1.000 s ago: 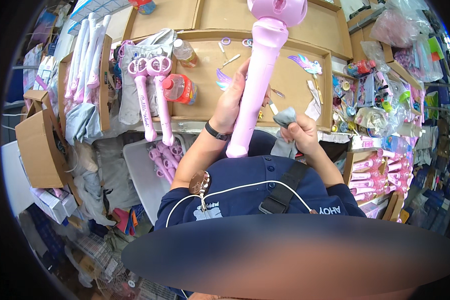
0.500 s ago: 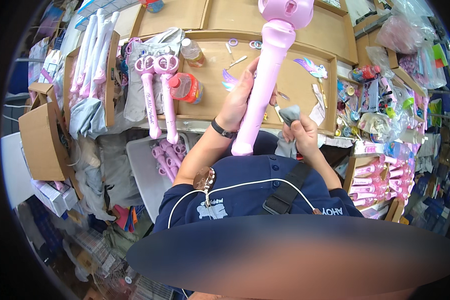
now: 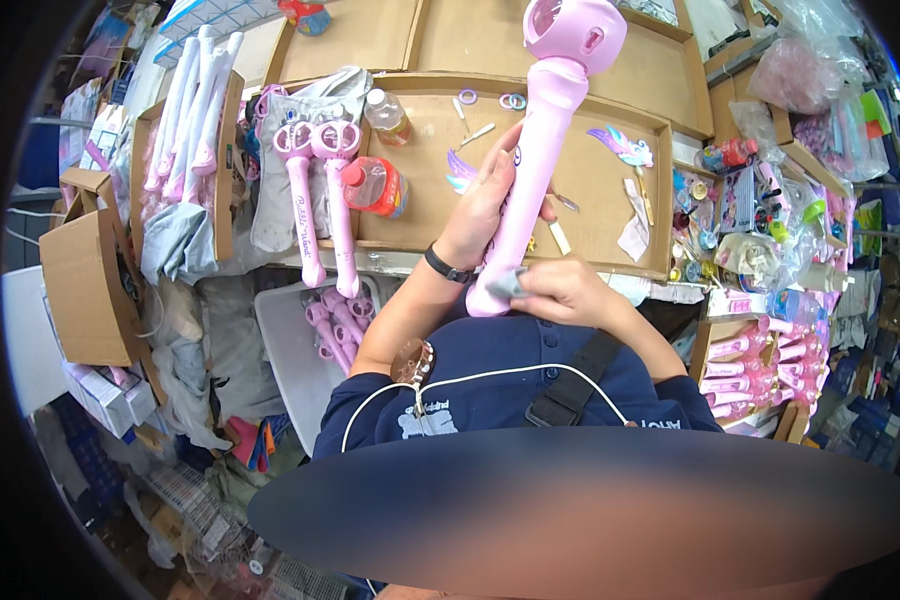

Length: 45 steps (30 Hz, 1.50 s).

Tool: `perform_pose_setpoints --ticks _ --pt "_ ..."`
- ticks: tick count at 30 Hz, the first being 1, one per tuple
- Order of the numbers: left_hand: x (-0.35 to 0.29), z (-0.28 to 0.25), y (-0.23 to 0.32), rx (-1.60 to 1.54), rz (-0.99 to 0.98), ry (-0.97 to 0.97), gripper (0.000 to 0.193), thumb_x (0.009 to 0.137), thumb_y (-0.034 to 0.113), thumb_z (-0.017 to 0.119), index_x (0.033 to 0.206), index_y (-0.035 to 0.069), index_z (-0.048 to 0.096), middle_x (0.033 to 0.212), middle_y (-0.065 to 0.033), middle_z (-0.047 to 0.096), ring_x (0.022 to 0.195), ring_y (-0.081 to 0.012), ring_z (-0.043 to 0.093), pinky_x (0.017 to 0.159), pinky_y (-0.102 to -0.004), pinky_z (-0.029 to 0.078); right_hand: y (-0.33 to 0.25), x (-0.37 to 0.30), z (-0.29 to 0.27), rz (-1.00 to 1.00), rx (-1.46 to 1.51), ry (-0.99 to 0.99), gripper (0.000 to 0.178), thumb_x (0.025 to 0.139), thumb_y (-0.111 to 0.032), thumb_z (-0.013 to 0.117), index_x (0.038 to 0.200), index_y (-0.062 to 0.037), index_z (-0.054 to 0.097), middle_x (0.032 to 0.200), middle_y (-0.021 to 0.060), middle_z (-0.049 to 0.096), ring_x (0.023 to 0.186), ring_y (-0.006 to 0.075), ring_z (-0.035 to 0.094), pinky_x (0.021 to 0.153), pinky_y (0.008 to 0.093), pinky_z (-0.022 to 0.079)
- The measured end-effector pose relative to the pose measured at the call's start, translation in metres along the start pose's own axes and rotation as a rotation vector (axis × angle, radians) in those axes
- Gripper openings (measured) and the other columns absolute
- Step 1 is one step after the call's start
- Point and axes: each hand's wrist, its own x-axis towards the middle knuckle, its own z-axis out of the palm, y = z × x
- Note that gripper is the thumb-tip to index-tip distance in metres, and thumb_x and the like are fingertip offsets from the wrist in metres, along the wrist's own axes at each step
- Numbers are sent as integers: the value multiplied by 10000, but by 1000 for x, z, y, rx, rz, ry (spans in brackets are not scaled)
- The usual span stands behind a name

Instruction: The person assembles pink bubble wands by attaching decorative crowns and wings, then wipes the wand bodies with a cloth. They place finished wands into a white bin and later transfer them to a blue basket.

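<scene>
My left hand (image 3: 483,205) is wrapped round the shaft of a pink bubble wand (image 3: 537,150), its round openwork head pointing away from me. A grey cloth (image 3: 508,284) is pinched in my right hand (image 3: 568,290) and pressed against the wand's lower end. Two more pink bubble wands (image 3: 338,215) lie to the left, their heads on a grey cloth (image 3: 275,215). Beside them are a red-capped bottle with a red label (image 3: 375,187) and a clear bottle (image 3: 388,117). Behind the held wand sits a cardboard tray (image 3: 430,220).
Winged purple-blue ornaments (image 3: 622,146), small rings (image 3: 512,101) and thin tools (image 3: 560,238) lie in the tray. A grey bin (image 3: 282,330) with pink wands stands below left. Boxes of wands (image 3: 225,170) flank the left; jars and small bottles (image 3: 705,200) crowd the right.
My right hand has moved left and down with the grey cloth, from beside the wand onto its lower end. My left hand keeps its hold, and the wand has shifted slightly.
</scene>
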Motion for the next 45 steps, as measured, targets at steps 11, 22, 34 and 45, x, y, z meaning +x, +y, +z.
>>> perform_pose_setpoints --ticks 11,22,34,45 --pt "-7 8 -17 1115 348 79 637 854 170 591 1384 40 263 1034 -208 515 940 -314 535 809 -366 433 31 37 -40 443 789 855 389 899 -241 545 1201 -32 416 884 74 581 526 53 488 476 196 424" --pt "-47 -5 4 420 -280 -403 1025 748 92 702 1432 137 -59 1188 -191 462 954 -219 568 814 -330 466 41 31 -59 165 1114 931 644 856 -591 437 1201 -49 472 1062 110 606 770 129 609 652 251 517" --pt "-53 -11 -6 622 -261 -376 1048 703 160 763 1433 89 14 1230 -198 419 1079 -236 481 908 -353 398 64 19 -62 59 1089 755 703 824 -623 468 1149 0 492 986 126 609 762 133 604 640 259 508" --pt "15 -13 0 505 293 -179 1207 615 284 835 1433 102 -34 1325 -198 371 1258 -276 348 1047 -413 255 38 20 -67 283 586 546 484 700 -129 723 1129 -13 530 962 51 611 896 135 583 773 280 473"
